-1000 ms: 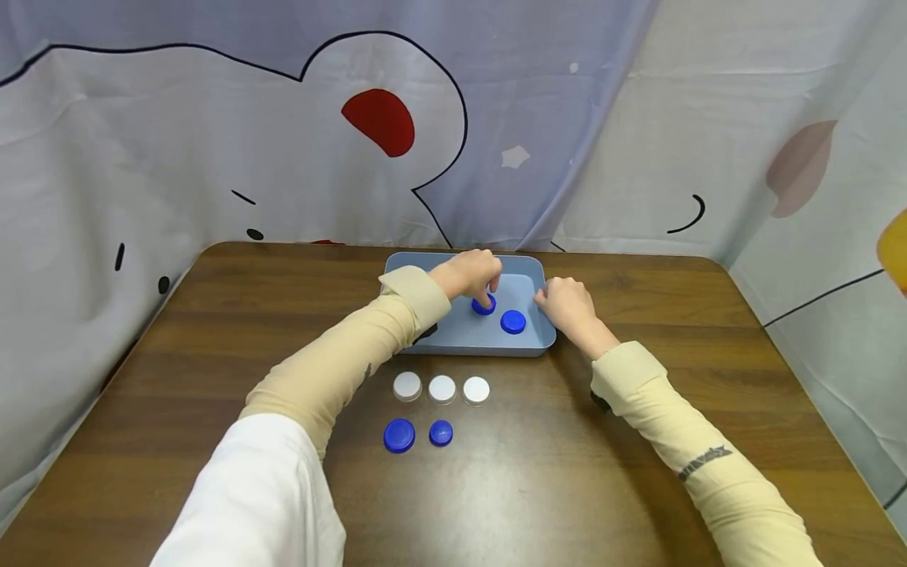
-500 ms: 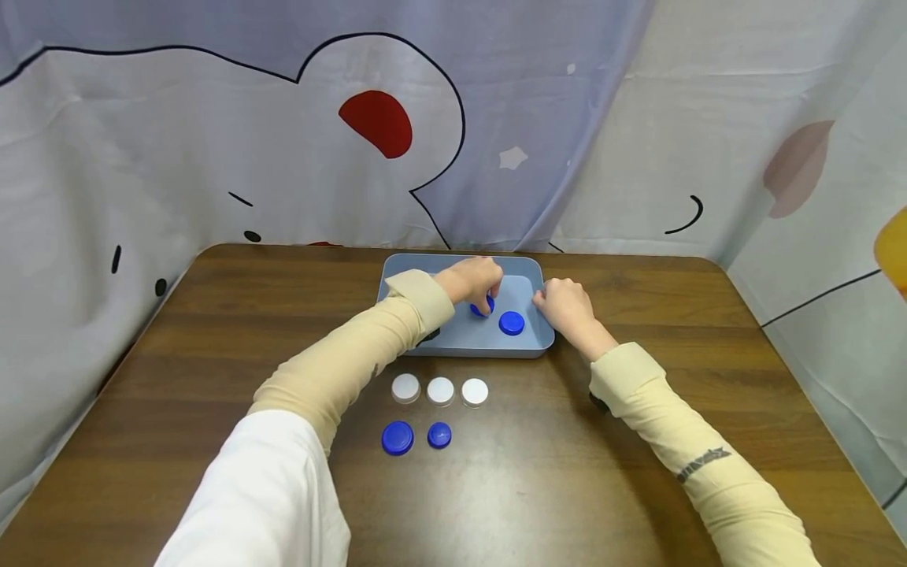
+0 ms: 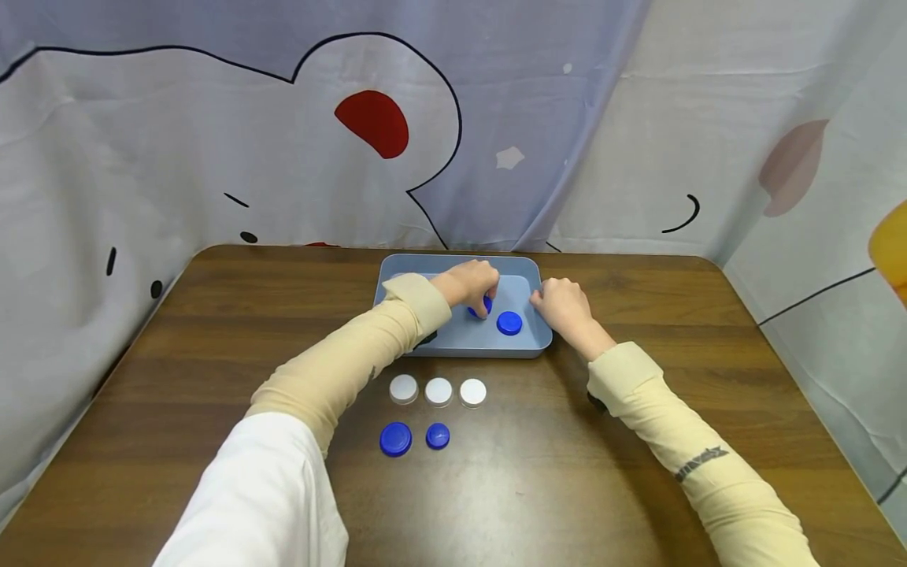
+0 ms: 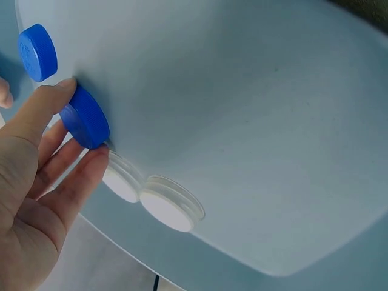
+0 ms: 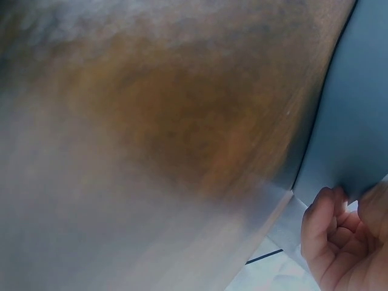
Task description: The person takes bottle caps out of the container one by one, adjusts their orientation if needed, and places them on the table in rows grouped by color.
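Blue and round, a bottle cap [image 4: 85, 117] sits pinched between the thumb and fingertips of the left hand [image 3: 468, 284], low over the floor of the grey-blue plastic tray [image 3: 523, 343] and just beside two white caps [image 4: 148, 197] lying there. A second blue cap [image 3: 509, 323] rests in the tray nearby, and the right hand [image 3: 564, 306] curls its fingers on the tray's right rim. On the brown wooden table [image 3: 602, 504] in front of the tray lie a row of three white caps [image 3: 438, 391] and two more blue caps [image 3: 414, 438].

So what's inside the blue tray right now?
The tray holds one blue cap lying free and another blue cap pinched by the left hand. The left wrist view adds two white caps, which that hand hides from the head camera.
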The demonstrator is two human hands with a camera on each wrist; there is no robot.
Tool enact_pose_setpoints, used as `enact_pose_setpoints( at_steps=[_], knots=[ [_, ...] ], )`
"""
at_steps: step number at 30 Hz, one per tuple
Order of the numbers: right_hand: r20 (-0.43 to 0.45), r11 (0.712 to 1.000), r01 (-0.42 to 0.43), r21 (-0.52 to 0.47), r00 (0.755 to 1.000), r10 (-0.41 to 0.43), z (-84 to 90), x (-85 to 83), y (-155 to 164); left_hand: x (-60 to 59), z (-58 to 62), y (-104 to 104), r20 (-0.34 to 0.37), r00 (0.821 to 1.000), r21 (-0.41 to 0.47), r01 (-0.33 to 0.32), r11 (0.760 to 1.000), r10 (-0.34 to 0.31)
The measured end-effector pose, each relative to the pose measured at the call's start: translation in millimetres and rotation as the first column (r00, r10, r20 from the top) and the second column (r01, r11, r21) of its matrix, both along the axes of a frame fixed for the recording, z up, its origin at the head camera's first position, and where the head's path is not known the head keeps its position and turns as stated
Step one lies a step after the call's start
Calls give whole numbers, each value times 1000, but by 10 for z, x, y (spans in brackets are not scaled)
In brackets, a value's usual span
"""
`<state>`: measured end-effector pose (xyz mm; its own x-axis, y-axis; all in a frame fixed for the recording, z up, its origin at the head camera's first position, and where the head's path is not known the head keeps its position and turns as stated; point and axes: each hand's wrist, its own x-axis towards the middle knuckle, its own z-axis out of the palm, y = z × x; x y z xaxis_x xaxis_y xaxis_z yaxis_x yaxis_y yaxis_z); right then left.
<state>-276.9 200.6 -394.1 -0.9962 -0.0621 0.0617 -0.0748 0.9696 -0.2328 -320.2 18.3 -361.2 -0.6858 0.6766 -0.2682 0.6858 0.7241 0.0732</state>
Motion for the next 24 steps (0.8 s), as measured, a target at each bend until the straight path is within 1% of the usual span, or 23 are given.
enact_pose_setpoints(
  at_steps=[6, 12, 18, 22, 24],
  knots=[
    [-4, 1000, -2, 2, 1000, 2, -5, 1, -10, 12, -5, -12, 33, 999, 9, -19, 1000, 19],
    [-13, 1000, -3, 1, 1000, 3, -2, 1, -17, 11, -14, -15, 46, 998, 24, -32, 999, 31],
    [-4, 1000, 3, 1, 1000, -3, 8, 2, -14, 23, -8, -10, 64, 997, 42, -48, 998, 45],
    [-5, 1000, -1, -2, 1000, 1, 4, 1, -9, 27, -2, -11, 58, 997, 47, -57, 997, 54],
    [-7, 1000, -1, -3, 1000, 1, 0, 1, -9, 28, 7, -14, 44, 997, 48, -62, 997, 60]
  ],
)
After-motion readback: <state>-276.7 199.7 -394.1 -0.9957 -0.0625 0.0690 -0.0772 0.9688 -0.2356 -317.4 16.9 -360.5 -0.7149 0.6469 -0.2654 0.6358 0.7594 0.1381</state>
